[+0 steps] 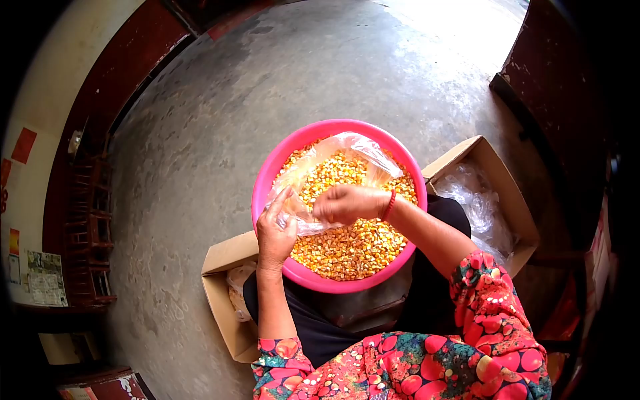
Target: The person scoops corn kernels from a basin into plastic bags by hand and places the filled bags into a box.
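Observation:
A pink basin [337, 286] full of loose yellow corn kernels [347, 257] stands between my knees. On the kernels lies a clear plastic bag [365, 148], its mouth spread wide, with corn showing within its edges. My left hand [276, 233] grips the bag's near left edge, thumb and fingers closing on the film. Just right of it, my right hand [350, 203], with a red bracelet [389, 205] at the wrist, hangs over the bag with curled fingers. Whatever those fingers hold is hidden beneath the hand.
To the right of the basin, a cardboard box [460, 152] holds crumpled clear plastic bags [470, 203]. Another cardboard box [220, 313] at the left contains filled-looking clear bags [240, 290]. Dark wooden stools [90, 230] line the left wall above the concrete floor [187, 147].

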The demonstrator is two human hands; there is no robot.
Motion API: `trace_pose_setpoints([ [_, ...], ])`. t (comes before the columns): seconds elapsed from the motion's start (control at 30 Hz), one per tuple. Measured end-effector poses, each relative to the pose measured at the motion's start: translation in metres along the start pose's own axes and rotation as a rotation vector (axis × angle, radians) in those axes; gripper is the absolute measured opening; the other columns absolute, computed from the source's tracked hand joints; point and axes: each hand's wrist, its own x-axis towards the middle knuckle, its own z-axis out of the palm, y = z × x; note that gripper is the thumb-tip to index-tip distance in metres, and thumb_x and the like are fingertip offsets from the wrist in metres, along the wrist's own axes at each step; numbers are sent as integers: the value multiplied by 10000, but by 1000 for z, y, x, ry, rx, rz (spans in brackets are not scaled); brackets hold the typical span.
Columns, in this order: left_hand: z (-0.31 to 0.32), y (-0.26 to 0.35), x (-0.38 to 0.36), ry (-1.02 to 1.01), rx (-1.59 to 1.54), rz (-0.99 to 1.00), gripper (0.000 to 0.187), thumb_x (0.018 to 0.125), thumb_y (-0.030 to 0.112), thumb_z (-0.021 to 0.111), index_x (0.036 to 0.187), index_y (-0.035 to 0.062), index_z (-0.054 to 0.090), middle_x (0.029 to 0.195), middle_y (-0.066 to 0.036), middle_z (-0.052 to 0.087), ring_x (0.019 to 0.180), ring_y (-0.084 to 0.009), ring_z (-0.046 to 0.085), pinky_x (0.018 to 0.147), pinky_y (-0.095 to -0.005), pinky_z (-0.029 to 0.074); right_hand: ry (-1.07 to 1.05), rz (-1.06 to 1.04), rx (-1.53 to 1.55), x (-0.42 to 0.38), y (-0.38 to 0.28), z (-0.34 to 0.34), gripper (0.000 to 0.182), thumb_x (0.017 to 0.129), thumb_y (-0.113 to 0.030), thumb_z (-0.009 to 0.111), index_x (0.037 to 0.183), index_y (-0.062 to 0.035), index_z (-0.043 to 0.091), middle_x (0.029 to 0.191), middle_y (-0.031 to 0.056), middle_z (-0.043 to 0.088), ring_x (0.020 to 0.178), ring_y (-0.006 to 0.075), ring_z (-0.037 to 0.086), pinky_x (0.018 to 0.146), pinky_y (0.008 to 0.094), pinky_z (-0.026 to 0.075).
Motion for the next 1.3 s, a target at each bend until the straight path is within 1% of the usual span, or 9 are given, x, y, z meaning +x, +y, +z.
trace_pose_setpoints([
  [0.17, 0, 2, 0, -5, -16, -10, 575, 635, -92, 417, 1186, -2, 556, 1113, -147, 617, 1080, -221, 565, 931, -286, 406, 509, -199, 330, 9, 7, -34, 288, 924, -362, 505, 783, -113, 539, 577, -66, 400, 444, 28, 324, 392, 203, 243],
  [0.7, -1, -1, 0, -4, 8, 12, 529, 658, -74, 460, 1173, 4, 555, 1097, -188, 610, 1049, -301, 579, 900, -339, 448, 550, -401, 320, 19, 14, -32, 365, 936, -315, 463, 628, -129, 404, 598, -29, 388, 551, 67, 362, 505, 236, 306],
  [0.8, 0, -2, 1, 7, 20, 51, 526, 660, -71, 463, 1172, 2, 553, 1095, -191, 609, 1060, -307, 572, 920, -349, 437, 400, -278, 75, 9, 0, -13, 433, 939, -353, 479, 569, -149, 381, 519, -64, 308, 467, 60, 282, 455, 232, 262],
  [0.9, 0, -3, 0, -10, 8, -25, 525, 661, -71, 463, 1173, 0, 551, 1095, -192, 609, 1059, -312, 571, 924, -354, 434, -3, -110, -127, 5, 5, 7, 400, 938, -345, 486, 629, -91, 513, 555, -28, 445, 502, 75, 410, 482, 249, 343],
  [0.97, 0, -8, 0, -8, 22, 18, 524, 662, -71, 463, 1173, 0, 551, 1095, -193, 609, 1058, -311, 572, 921, -354, 435, -187, -356, -275, 19, 39, 27, 376, 919, -336, 501, 709, -40, 597, 589, -3, 536, 535, 111, 485, 527, 279, 417],
  [1.03, 1, -8, 0, -8, 33, 61, 522, 663, -71, 462, 1173, -1, 551, 1095, -194, 609, 1057, -310, 573, 918, -354, 437, -255, -320, -509, 20, 53, 42, 318, 898, -284, 516, 802, -6, 637, 667, 73, 629, 630, 195, 592, 638, 345, 474],
  [1.1, 1, -5, 1, -13, 9, 28, 520, 666, -71, 461, 1173, 0, 552, 1092, -197, 609, 1051, -307, 577, 902, -351, 446, -120, -342, -901, 18, 63, 55, 232, 855, -194, 512, 778, -11, 632, 702, 157, 639, 685, 304, 625, 643, 402, 484],
  [1.2, 2, -7, 1, 0, 15, 45, 520, 666, -75, 459, 1171, -1, 555, 1091, -196, 610, 1037, -298, 586, 877, -338, 458, 83, -217, -1170, 30, 93, 55, 183, 836, -164, 501, 801, -23, 613, 698, 161, 626, 672, 331, 619, 627, 435, 484],
  [1.3, 1, 0, 1, -21, -37, -60, 568, 639, -84, 421, 1185, -7, 555, 1121, -144, 613, 1075, -215, 565, 913, -282, 417, 331, -516, -1214, 40, 116, 45, 148, 814, -157, 492, 835, -47, 589, 702, 154, 607, 664, 333, 614, 616, 462, 481],
])
